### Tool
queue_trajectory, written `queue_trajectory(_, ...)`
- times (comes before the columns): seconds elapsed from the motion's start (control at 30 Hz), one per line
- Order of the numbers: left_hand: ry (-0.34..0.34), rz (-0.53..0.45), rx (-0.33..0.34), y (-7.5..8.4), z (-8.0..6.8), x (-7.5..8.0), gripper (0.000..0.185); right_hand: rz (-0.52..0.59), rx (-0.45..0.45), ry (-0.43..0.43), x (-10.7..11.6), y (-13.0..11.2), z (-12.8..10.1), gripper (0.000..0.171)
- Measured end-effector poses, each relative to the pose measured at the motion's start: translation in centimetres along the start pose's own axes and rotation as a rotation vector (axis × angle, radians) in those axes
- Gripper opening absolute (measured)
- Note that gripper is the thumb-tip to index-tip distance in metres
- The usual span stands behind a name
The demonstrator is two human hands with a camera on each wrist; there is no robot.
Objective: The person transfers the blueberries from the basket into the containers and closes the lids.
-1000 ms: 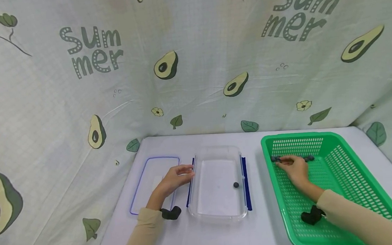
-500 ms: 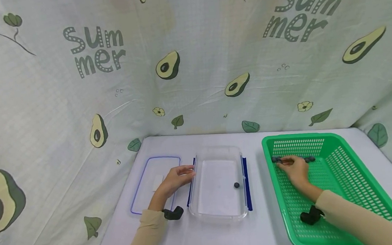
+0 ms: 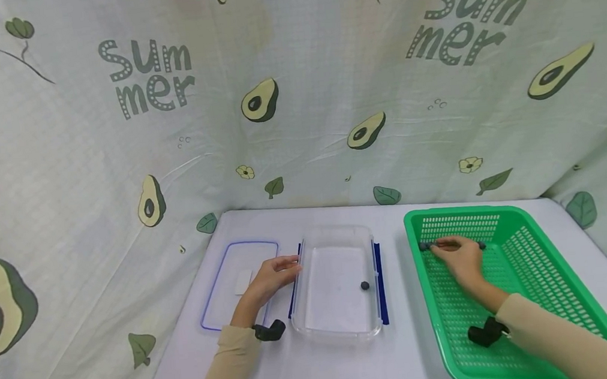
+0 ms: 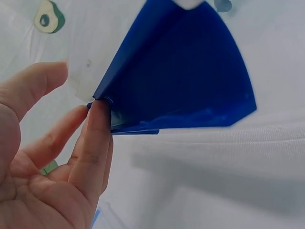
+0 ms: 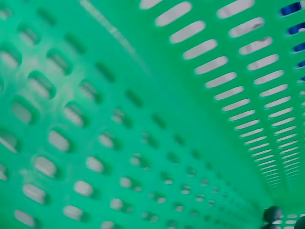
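My left hand [image 3: 274, 277] rests its fingertips against the left side of a clear plastic food container [image 3: 343, 336]. In the left wrist view, straight fingers touch the container's blue clip flap [image 4: 190, 71], and the thumb stands apart. One dark blueberry [image 3: 365, 285] lies inside the container, near its right wall. My right hand [image 3: 460, 260] reaches down into the far end of a green plastic basket [image 3: 435, 322], thumb and fingers close together beside dark blueberries [image 3: 424, 246]. I cannot tell whether it holds one. Another blueberry [image 3: 482, 245] shows past the hand; the right wrist view catches berries [image 5: 272, 214] at its lower corner.
A clear lid [image 3: 224, 274] with a blue seal lies flat left of the container, partly under the left forearm. White cloth covers the table [image 3: 347, 378]. An avocado-print curtain [image 3: 306, 93] hangs behind. The basket's raised walls surround the right hand.
My right hand has shifted slightly right in the basket, hiding more of the berries on that side. The left hand stays against the container.
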State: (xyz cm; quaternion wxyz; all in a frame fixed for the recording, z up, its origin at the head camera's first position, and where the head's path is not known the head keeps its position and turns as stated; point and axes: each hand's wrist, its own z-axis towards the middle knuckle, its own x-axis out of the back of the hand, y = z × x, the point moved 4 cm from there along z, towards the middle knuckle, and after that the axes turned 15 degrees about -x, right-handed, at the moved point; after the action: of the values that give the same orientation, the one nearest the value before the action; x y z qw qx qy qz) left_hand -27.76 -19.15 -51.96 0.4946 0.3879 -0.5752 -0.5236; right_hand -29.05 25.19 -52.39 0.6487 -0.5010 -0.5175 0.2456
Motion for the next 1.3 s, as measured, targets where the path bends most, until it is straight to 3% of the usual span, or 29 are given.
queue_trajectory(0.23, 0.004, -0.035, -0.007, -0.2, -0.1, -0.1, 0.048, 0.074, -0.033, 0.027, 0.8, -1.8, -0.3, 0.023)
queue_trajectory(0.77, 0.04, -0.016, 0.001, -0.5, -0.3, -0.1, 0.045, 0.136, -0.08, -0.071, 1.7, -5.9, -1.2, 0.034)
queue_trajectory(1.3, 0.024, -0.032, -0.011, -0.4, -0.2, -0.1, 0.047, 0.253, -0.013, -0.189, 0.3, -9.5, -1.8, 0.036)
